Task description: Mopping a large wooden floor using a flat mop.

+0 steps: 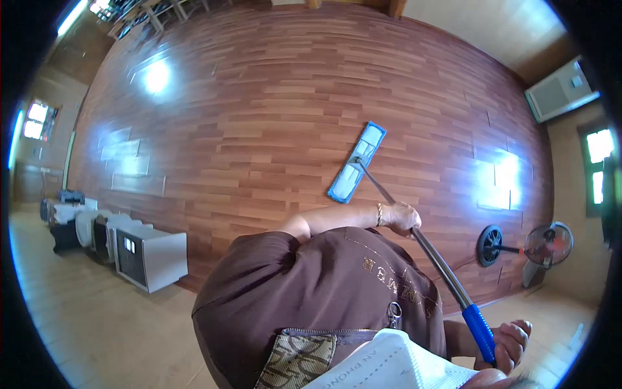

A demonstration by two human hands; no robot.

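A flat mop's blue-edged head (357,162) lies on the wood-pattern floor, slanting across the middle of the view. From its centre a metal pole (439,259) runs toward the lower right and ends in a blue grip (478,329). Partway along the pole, my left hand (402,218) is closed around it, a bracelet at the wrist. Low on the right, my right hand (510,343) curls about the end of the blue grip, its fingers bent. Part of the right palm is hidden behind the grip.
A standing fan (548,245) with a round black base (490,246) is at the right. A white cabinet (152,258) and several other items line the left side. A boxy white unit (562,89) stands by the right wall; table legs (154,19) show at the far left.
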